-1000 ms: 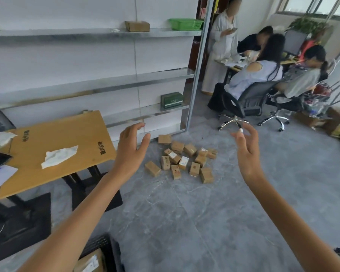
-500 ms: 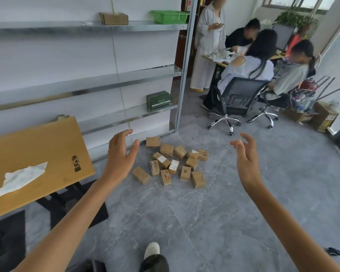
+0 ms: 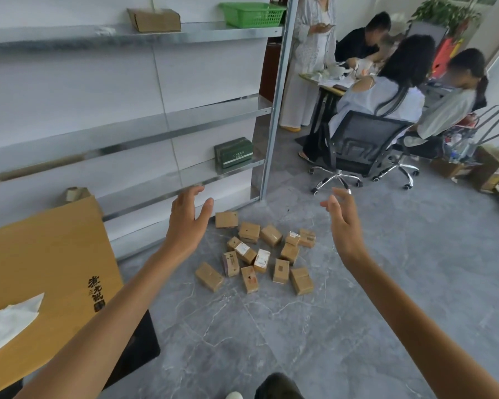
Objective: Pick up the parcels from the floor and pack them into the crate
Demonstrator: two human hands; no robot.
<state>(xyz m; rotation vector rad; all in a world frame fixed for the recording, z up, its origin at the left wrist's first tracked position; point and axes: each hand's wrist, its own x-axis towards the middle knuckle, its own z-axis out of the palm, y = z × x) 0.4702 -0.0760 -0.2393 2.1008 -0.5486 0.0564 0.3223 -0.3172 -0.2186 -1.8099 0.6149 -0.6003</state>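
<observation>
Head view: left hand (image 3: 186, 223) and right hand (image 3: 344, 226) hover spread, holding nothing, above parcels (image 3: 262, 260) clustered on the floor (image 3: 357, 326) near shelves (image 3: 185, 122).

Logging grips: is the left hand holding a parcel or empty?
Empty. The left hand is open with fingers spread and touches none of the parcels, which lie on the floor.

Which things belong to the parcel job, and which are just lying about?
Job: small brown cardboard parcels on grey floor; open left hand; open right hand.
Lying about: green plastic basket; dark green box; larger brown cardboard box on metal shelf; white crumpled tissue.
</observation>
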